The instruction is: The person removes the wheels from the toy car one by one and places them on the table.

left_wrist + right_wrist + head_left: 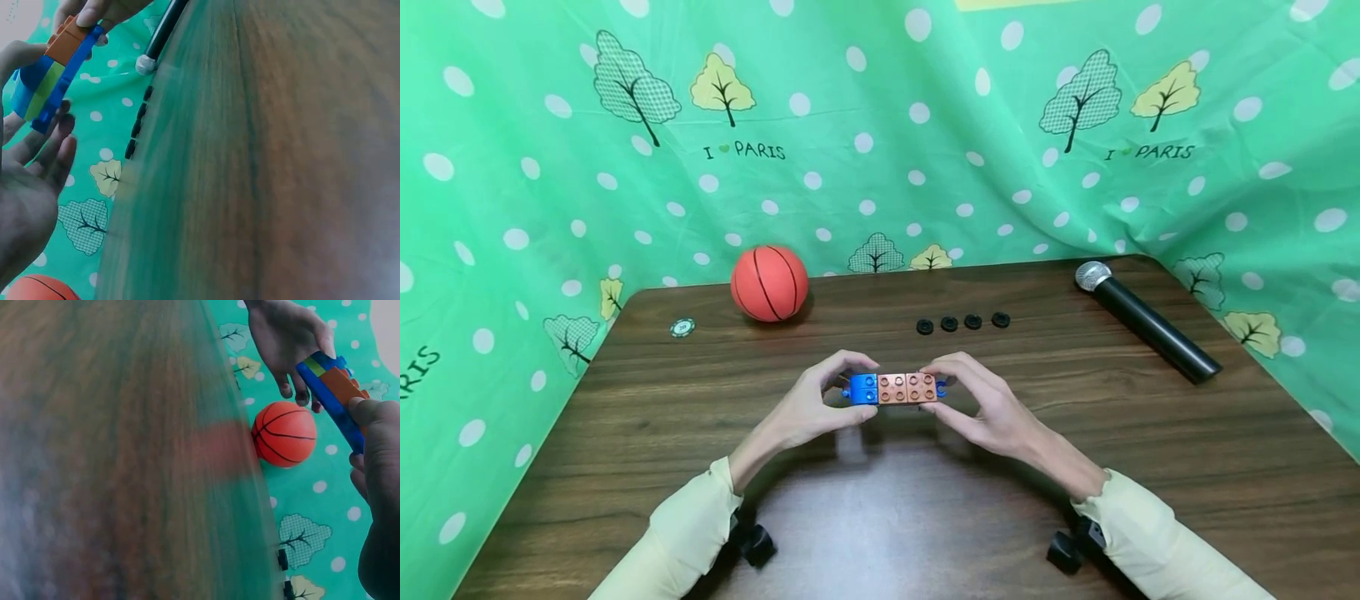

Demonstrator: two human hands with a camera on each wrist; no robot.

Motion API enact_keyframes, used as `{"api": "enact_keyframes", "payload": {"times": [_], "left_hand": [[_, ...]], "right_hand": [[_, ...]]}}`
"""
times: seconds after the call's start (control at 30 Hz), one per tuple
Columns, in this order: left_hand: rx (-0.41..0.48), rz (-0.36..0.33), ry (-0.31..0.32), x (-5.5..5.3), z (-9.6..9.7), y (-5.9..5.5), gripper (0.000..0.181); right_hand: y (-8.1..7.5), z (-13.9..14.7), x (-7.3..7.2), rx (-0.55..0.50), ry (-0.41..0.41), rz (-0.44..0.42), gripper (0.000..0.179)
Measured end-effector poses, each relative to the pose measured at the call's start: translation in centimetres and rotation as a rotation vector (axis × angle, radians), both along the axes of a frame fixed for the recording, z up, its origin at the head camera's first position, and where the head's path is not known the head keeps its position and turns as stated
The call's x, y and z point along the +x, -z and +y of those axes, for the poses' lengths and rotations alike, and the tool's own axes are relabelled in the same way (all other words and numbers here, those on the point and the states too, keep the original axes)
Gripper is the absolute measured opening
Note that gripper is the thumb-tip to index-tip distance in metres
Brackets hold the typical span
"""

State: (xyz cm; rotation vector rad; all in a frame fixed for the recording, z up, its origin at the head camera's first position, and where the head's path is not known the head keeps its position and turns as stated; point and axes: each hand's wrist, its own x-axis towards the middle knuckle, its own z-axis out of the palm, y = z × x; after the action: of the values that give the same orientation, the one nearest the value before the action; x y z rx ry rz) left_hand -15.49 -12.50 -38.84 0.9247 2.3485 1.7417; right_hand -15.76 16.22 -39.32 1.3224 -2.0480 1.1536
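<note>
Above the middle of the table, both hands hold a toy building-brick wagon (907, 388). It has a long blue base with small blue hook-like pieces at both ends. Two orange studded bricks (892, 388) sit side by side on the base, beside a blue studded part at the left. A yellow-green strip (45, 90) shows on its side in the wrist views. My left hand (808, 406) pinches the blue end between thumb and fingers. On the orange end, my right hand (992, 406) grips with its thumb (362, 411) against a brick, fingers partly hidden behind.
Several small black wheels (949, 324) lie in a row beyond the hands. A red toy basketball (770, 283) and a poker chip (682, 327) are at the back left. At the right lies a black microphone (1153, 321). A green patterned cloth (865, 108) hangs behind the wooden table (625, 417).
</note>
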Motion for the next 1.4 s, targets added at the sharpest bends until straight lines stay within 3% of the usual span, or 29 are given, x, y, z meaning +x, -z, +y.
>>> {"api": "enact_keyframes", "payload": {"times": [0.2,0.37,0.53,0.8,0.9,1.03,1.4], "left_hand": [[0.077,0.180,-0.075,0.5,-0.8,0.4,0.047],[0.020,0.342,-0.129,0.8,-1.3,0.5,0.048],[0.001,0.425,-0.132,0.9,-1.3,0.6,0.046],[-0.004,0.444,-0.137,0.9,-1.5,0.8,0.042],[-0.012,0.452,-0.146,0.7,-1.6,0.8,0.041],[-0.019,0.455,-0.157,0.4,-1.9,0.8,0.041],[-0.091,0.431,-0.202,-0.9,-2.6,0.8,0.038]], "right_hand": [[0.2,0.2,0.0,-0.015,0.029,-0.046,0.043],[0.2,0.1,0.1,-0.018,0.033,-0.065,0.044],[0.3,0.1,0.1,-0.032,0.025,-0.083,0.045],[0.4,0.0,0.2,-0.036,0.012,-0.087,0.038],[0.2,-0.1,0.1,-0.022,0.022,-0.095,0.045],[0.1,-0.4,-0.2,0.006,0.047,-0.101,0.055],[0.1,-1.3,-1.8,0.066,0.097,-0.131,0.046]]}}
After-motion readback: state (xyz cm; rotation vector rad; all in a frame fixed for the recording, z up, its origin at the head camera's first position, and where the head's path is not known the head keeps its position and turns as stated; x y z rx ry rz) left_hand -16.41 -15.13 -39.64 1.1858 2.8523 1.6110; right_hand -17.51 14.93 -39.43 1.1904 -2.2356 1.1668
